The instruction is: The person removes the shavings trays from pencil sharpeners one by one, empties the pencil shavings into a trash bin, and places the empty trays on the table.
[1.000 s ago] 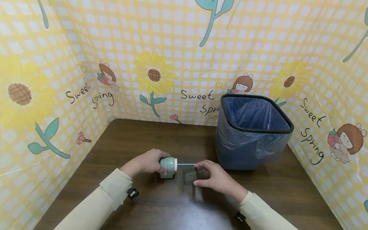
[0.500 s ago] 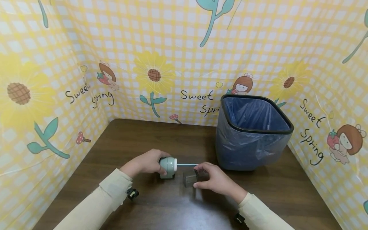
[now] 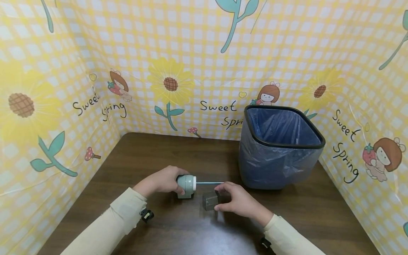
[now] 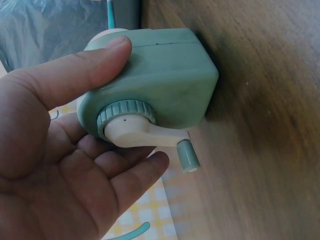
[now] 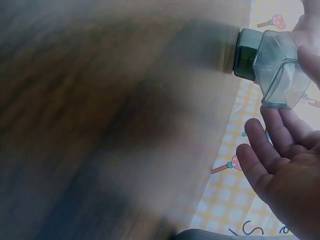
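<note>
A green hand-crank pencil sharpener sits over the table in the head view, my left hand gripping it from the left. In the left wrist view, the thumb lies across its side, and the cream crank with its green knob points down toward the fingers. A thin blue pencil sticks out of the sharpener's white front and runs to my right hand's fingers. My right hand pinches a smoky clear shavings drawer, apart from the sharpener; in the right wrist view this drawer looks see-through.
A dark-rimmed trash bin lined with a blue-grey bag stands at the back right, just beyond my right hand. The brown wooden table is walled on three sides by a yellow checked sheet with printed flowers.
My right hand has shifted slightly right and toward me with the shavings drawer, and more of the pencil shows. The left hand and the sharpener stay in place.
</note>
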Demonstrator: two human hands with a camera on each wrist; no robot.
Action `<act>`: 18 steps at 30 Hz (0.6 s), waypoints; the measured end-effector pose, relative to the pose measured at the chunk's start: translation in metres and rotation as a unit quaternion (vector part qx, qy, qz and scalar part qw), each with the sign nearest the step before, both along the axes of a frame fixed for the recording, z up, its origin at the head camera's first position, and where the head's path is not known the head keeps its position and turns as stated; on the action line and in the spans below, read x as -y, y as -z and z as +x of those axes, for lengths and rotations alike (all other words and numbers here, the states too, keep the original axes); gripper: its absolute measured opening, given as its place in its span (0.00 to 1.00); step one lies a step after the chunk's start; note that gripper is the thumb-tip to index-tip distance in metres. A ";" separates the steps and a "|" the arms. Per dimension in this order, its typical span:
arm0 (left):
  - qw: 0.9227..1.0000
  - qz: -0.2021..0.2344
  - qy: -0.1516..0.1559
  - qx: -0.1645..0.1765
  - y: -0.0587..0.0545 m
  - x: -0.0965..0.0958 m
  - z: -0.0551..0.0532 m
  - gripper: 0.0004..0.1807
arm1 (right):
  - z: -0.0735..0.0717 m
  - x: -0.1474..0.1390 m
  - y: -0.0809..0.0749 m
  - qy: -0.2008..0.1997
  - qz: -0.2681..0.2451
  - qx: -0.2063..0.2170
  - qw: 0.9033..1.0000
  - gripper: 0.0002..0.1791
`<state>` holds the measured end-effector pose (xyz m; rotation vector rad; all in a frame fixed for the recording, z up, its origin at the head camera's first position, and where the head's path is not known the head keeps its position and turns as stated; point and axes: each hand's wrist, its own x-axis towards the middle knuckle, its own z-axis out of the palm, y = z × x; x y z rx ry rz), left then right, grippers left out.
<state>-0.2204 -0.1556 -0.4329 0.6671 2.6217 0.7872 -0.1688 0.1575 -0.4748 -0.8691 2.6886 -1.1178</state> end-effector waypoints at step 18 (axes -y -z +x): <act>1.000 -0.004 -0.005 -0.006 0.003 0.000 0.000 0.36 | 0.000 0.000 0.004 0.001 0.039 0.000 0.999 0.32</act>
